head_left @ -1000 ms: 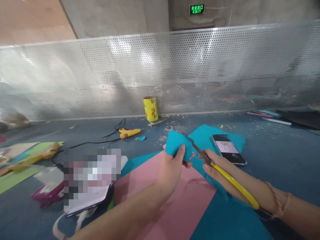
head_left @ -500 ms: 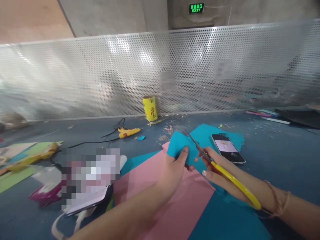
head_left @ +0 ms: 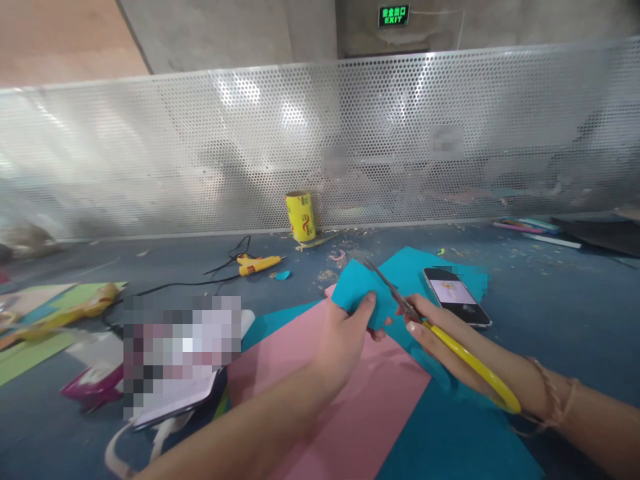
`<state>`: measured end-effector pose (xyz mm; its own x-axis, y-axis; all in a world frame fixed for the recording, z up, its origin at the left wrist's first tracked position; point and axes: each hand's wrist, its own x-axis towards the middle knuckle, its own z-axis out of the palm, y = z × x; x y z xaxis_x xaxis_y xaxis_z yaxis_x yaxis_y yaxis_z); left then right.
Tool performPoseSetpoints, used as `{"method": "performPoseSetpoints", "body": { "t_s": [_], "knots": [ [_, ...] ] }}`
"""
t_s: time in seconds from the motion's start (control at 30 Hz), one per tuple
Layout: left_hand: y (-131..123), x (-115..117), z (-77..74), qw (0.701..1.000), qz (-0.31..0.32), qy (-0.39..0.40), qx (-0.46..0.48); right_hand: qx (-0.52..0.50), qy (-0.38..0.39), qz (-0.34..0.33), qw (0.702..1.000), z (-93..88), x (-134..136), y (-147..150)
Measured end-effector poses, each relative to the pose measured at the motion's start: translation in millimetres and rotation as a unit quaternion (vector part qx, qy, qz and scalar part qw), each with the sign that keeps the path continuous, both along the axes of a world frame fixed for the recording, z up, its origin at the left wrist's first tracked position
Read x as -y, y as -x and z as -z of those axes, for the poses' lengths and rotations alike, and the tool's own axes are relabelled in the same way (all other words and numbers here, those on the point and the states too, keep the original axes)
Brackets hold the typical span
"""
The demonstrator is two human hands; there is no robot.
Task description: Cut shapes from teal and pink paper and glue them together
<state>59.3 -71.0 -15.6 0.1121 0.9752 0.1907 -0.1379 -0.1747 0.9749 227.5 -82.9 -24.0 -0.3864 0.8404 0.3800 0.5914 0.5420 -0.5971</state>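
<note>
My left hand (head_left: pixel 345 337) pinches a small teal paper piece (head_left: pixel 357 293), thumb on top, holding it up above a pink sheet (head_left: pixel 350 400). My right hand (head_left: pixel 440 347) grips yellow-handled scissors (head_left: pixel 450 353); the blades (head_left: pixel 387 287) run along the teal piece's right edge. Both hands hover over large teal sheets (head_left: pixel 450 440) lying on the blue table.
A phone (head_left: pixel 455 297) with its screen lit lies just right of the scissors. A yellow glue gun (head_left: pixel 257 265) with a black cord and a yellow roll (head_left: pixel 301 216) sit further back. Green sheets (head_left: pixel 45 320) and a blurred packet (head_left: pixel 180 353) are to the left. A perforated metal screen (head_left: pixel 200 147) closes off the back.
The teal piece and scissors have shifted slightly; the blades have closed further along the paper's edge. Both hands stay in nearly the same place.
</note>
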Motion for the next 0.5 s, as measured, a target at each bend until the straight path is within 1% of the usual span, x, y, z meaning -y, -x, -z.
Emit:
{"method": "performPoseSetpoints", "body": {
  "t_s": [0.13, 0.2, 0.37, 0.5],
  "knots": [
    [1, 1, -1.6, 1.0, 0.001, -0.016, -0.004, 0.035, 0.008, 0.017, 0.999, 4.2, 0, -4],
    [1, 0, -1.4, 1.0, -0.005, -0.01, -0.003, 0.044, 0.003, 0.026, 0.999, 3.7, 0, -4],
    [1, -3, 2.3, 0.999, -0.014, 0.024, 0.032, 0.058, -0.004, 0.026, 0.998, -3.6, 3, -2],
    [2, -6, 4.1, 0.998, -0.017, 0.033, 0.054, 0.029, -0.001, 0.029, 0.999, -9.7, 4, 2]
  ]
}}
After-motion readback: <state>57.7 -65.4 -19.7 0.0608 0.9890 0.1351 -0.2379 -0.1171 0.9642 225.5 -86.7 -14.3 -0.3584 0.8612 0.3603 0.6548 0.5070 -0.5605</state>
